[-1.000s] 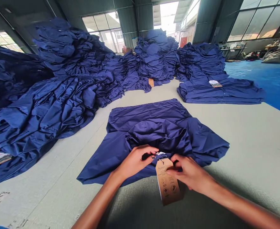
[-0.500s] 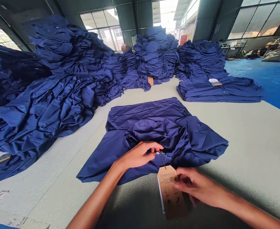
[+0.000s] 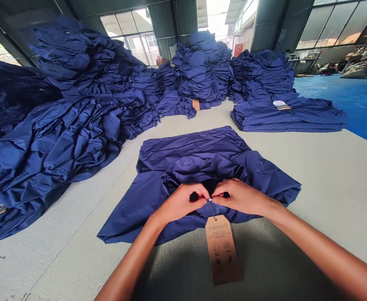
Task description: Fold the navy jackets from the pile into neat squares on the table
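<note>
A navy blue garment (image 3: pixel 189 144) lies spread on the table with its collar opening towards me. At its near edge, my left hand (image 3: pixel 186 200) pinches one side of a small white piece, where a dark ball chain (image 3: pixel 213 209) is attached. From the other side my right hand (image 3: pixel 238 195) pinches at the same spot, fingertips almost meeting the left ones. The chain carries a brown cardboard hang tag (image 3: pixel 222 251) with dark print, which rests on the table below both hands. What exactly lies between the fingertips is mostly covered.
Loose navy garments (image 3: pixel 77 133) are heaped along the left side. Tall garment piles (image 3: pixel 202 71) stand at the back. A flat folded stack (image 3: pixel 289 119) with a tag on top sits at the right rear of the pale table (image 3: pixel 333 179). Beyond it spreads blue floor (image 3: pixel 333 90).
My right hand has let go of the hang tag and moved up and left to the chain beside my left hand. The tag now lies lower on the table. My left hand stays put.
</note>
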Available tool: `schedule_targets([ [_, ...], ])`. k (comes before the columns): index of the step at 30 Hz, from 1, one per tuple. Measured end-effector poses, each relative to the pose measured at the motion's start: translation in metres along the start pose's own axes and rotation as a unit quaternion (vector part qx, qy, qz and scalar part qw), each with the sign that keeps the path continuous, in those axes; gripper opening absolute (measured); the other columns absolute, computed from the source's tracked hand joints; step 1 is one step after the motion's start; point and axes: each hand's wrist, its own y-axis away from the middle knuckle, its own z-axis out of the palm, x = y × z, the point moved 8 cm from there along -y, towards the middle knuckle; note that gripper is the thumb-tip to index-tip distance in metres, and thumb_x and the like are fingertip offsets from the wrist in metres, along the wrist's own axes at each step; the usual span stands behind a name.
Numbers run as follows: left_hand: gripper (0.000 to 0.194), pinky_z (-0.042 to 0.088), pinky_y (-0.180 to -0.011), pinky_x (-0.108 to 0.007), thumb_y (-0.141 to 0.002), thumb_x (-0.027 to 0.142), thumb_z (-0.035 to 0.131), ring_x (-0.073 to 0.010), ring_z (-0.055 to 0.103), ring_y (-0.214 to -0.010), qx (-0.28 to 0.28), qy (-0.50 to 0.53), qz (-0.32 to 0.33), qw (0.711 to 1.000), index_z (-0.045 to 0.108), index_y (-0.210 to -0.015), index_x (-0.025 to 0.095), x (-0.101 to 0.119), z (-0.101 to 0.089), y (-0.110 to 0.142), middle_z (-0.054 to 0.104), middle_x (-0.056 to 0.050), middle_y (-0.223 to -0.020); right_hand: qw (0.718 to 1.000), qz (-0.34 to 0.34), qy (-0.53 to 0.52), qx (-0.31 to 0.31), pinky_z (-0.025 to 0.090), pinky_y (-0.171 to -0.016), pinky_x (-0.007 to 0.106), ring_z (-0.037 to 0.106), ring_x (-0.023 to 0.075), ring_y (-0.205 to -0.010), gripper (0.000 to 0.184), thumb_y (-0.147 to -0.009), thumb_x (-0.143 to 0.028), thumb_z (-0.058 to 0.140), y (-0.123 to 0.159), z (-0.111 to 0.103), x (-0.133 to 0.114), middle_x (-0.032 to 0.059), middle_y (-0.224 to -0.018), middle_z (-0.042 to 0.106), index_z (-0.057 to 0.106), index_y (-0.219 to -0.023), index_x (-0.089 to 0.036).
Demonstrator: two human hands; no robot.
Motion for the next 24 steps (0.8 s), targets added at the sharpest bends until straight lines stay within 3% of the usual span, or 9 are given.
schedule_targets([
  [2, 0.01, 0.046, -0.073, -0.023, -0.087, 0.018, 0.059, -0.012, 0.06, -0.078, 0.015, 0.001, -0.002, 1.0, 0.068, -0.091, 0.018, 0.001, -0.002, 0.001, 0.068, 0.0, -0.086, 1.0, 0.014, -0.013, -0.006, 0.04, -0.065, 0.024, 0.061, 0.0139, -0.071, 0.022, -0.091, -0.027, 0.058, -0.004, 0.002, 0.002, 0.0018, -0.078, 0.072, 0.077, -0.088, -0.018],
  [5, 0.01, 0.047, -0.073, -0.023, -0.087, 0.018, 0.059, -0.0121, 0.061, -0.079, 0.039, -0.001, -0.002, 0.999, 0.067, -0.093, 0.019, 0.001, -0.004, 0.002, 0.069, 0.001, -0.087, 0.999, 0.027, -0.01, 0.017, 0.039, -0.066, 0.025, 0.06, 0.0134, -0.07, 0.019, -0.09, -0.024, 0.058, -0.003, -0.002, 0.0, 0.0006, -0.076, 0.07, 0.075, -0.084, -0.018],
  [11, 0.011, 0.048, -0.084, -0.026, -0.091, 0.025, 0.06, -0.0146, 0.064, -0.088, 0.07, 0.013, 0.02, 0.997, 0.068, -0.097, 0.019, -0.003, -0.009, 0.008, 0.071, -0.002, -0.095, 0.988, -0.069, 0.116, 0.075, 0.04, -0.085, 0.033, 0.059, 0.0178, -0.086, 0.025, -0.101, -0.021, 0.043, 0.003, -0.011, -0.026, 0.0058, -0.089, 0.067, 0.066, -0.092, -0.018],
  [16, 0.012, 0.048, -0.085, -0.026, -0.094, 0.025, 0.057, -0.015, 0.065, -0.092, 0.079, 0.055, 0.024, 0.995, 0.066, -0.099, 0.018, -0.003, -0.012, 0.011, 0.07, -0.003, -0.097, 0.977, -0.12, 0.168, 0.056, 0.041, -0.078, 0.032, 0.057, 0.0183, -0.082, 0.029, -0.104, -0.028, 0.038, 0.012, -0.011, -0.037, 0.0066, -0.088, 0.063, 0.064, -0.095, -0.017],
  [21, 0.014, 0.048, -0.082, -0.027, -0.096, 0.026, 0.055, -0.0153, 0.064, -0.09, 0.078, 0.081, 0.01, 0.994, 0.063, -0.102, 0.016, -0.003, -0.012, 0.011, 0.069, -0.005, -0.099, 0.995, -0.071, 0.072, -0.005, 0.04, -0.071, 0.027, 0.059, 0.0152, -0.079, 0.019, -0.099, -0.023, 0.045, 0.022, -0.013, -0.031, 0.0025, -0.087, 0.064, 0.064, -0.096, -0.021],
  [24, 0.015, 0.049, -0.08, -0.027, -0.097, 0.028, 0.054, -0.0146, 0.063, -0.085, 0.085, 0.102, 0.01, 0.991, 0.061, -0.1, 0.016, -0.003, -0.013, 0.011, 0.068, -0.006, -0.099, 0.999, -0.019, 0.044, -0.025, 0.038, -0.063, 0.025, 0.058, 0.0136, -0.07, 0.016, -0.094, -0.019, 0.05, 0.025, -0.007, -0.018, -0.0001, -0.076, 0.063, 0.065, -0.088, -0.022],
])
